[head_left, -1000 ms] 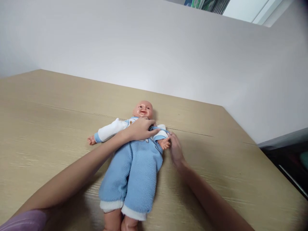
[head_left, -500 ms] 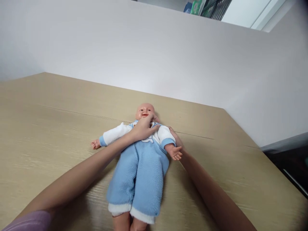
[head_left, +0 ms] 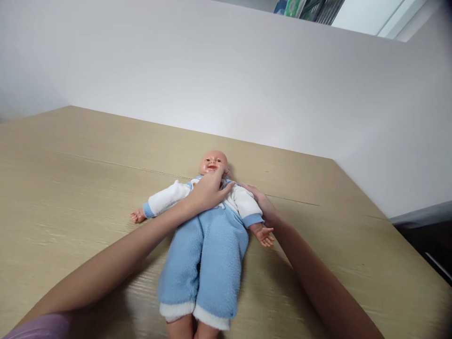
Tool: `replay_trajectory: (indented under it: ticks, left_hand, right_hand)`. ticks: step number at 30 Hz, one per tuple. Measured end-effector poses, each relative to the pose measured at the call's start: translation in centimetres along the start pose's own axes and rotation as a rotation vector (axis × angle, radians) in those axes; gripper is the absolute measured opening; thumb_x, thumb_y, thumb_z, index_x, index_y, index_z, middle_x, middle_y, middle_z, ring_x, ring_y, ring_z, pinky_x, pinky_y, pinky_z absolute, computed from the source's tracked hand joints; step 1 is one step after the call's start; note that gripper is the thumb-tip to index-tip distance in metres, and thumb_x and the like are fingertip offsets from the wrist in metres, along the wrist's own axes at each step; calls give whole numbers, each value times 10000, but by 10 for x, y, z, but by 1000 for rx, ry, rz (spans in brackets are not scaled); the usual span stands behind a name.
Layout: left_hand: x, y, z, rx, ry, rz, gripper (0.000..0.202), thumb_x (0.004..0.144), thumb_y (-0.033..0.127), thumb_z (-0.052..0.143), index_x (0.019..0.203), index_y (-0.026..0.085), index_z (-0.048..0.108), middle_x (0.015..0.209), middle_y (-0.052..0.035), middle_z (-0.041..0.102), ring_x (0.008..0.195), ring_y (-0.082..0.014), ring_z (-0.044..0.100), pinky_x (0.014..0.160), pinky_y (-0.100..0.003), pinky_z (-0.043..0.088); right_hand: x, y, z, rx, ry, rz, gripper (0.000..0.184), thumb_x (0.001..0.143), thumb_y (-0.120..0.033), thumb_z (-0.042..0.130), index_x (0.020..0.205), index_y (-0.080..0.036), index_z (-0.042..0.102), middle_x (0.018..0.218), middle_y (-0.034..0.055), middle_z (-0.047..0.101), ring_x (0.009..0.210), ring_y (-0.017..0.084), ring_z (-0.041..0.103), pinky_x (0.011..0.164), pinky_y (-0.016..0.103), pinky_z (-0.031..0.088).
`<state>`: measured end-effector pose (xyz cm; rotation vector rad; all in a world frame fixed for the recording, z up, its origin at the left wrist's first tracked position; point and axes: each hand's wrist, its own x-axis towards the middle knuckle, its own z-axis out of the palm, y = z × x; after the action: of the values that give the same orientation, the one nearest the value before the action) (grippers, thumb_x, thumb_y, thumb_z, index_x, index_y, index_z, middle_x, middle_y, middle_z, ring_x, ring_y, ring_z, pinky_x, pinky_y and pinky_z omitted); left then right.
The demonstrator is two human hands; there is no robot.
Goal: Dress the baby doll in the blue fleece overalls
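Note:
A baby doll (head_left: 201,254) with a bald head lies face up on the wooden table, dressed in a blue and white fleece outfit. Across its chest and collar rests my left hand (head_left: 210,189), thumb pointing right and fingers closed at the collar under the chin. Most of those fingertips are hidden from me. My right hand (head_left: 263,202) is at the outer side of the doll's white sleeve (head_left: 246,201), its fingers around the shoulder and partly hidden behind it. The doll's arms stretch out to both sides, and its feet are out of view below.
The wooden table (head_left: 88,188) has a thin seam running across it. Behind it rises a pale wall (head_left: 212,70), with an opening at the top showing a green item (head_left: 292,7). A dark object (head_left: 427,240) stands past the table's right edge.
The doll's arm on the right has shifted outward and down. My right hand has moved slightly in against the shoulder. My left hand stays at the collar.

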<state>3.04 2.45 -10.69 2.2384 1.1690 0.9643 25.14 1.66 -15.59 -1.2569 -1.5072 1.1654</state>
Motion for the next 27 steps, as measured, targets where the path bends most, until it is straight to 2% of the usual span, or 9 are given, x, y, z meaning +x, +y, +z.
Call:
replay_trajectory:
  ticks: [2,4,8,12,15,18,21,25,27]
  left_hand:
    - [-11,-3,-15,106,20,64,260,1053,421,557,1132,180,613,1059,-116,721,1040,-301,638,916,-424,483]
    - [-26,-12,-35,203,53,91,317,1072,461,517,1169,179,624,1187,-136,719,1155,-327,608,1038,-478,463]
    - [-57,-42,-82,259,-23,-124,499,1028,623,533,1251,185,619,1285,-141,698,1237,-360,592,1089,-510,464]
    - [-80,-63,-112,80,-316,-360,654,953,748,570,1368,244,595,1248,-96,740,1063,-334,700,902,-412,560]
    - [-88,-67,-114,59,-373,-392,676,930,733,606,1391,240,580,1126,-86,763,929,-319,718,778,-369,567]
    - [-91,-67,-104,42,-294,-321,633,941,693,605,1378,235,594,1207,-89,760,1006,-321,718,857,-375,565]
    - [-93,-71,-95,36,-239,-273,677,942,706,599,1424,232,561,1306,-105,734,1086,-332,705,920,-394,555]
    - [-99,-77,-88,112,-158,-298,769,931,740,609,1462,197,484,1284,-147,725,1052,-345,708,908,-423,555]
    - [-103,-77,-86,159,-103,-292,767,935,746,610,1451,196,471,1259,-151,723,1030,-345,711,901,-430,558]
  right_hand:
    - [-19,-2,-9,58,-72,72,467,1049,-608,563,1220,-214,747,1142,97,820,985,288,798,807,406,680]
    - [-37,-5,-21,56,-138,121,531,974,-601,685,1376,-254,686,1365,98,766,1177,311,766,901,421,679]
    - [-62,-7,-51,-126,-166,151,864,840,-486,894,1589,-338,491,1614,112,589,1315,325,705,972,458,671]
    - [-68,2,-73,-250,-86,129,665,866,-528,836,1449,-288,620,1423,126,721,1145,328,761,883,461,666]
    - [-69,6,-73,-506,63,-15,473,890,-503,758,1283,-246,699,1262,132,766,1091,357,730,948,553,604]
    - [-71,-6,-48,-801,269,-314,402,896,-351,677,1272,-210,689,1279,164,720,1202,419,641,1079,671,474]
    - [-66,-40,-3,-839,252,-511,377,945,-267,645,1320,-221,653,1309,163,692,1240,395,616,1116,614,453]
    - [-26,-97,66,-711,-56,-563,216,1039,-272,589,1236,-226,665,1243,109,742,1200,292,671,1058,426,521]
    - [6,-118,97,-840,-245,-503,238,1073,-310,554,1229,-183,680,1273,127,753,1226,282,669,1075,409,503]
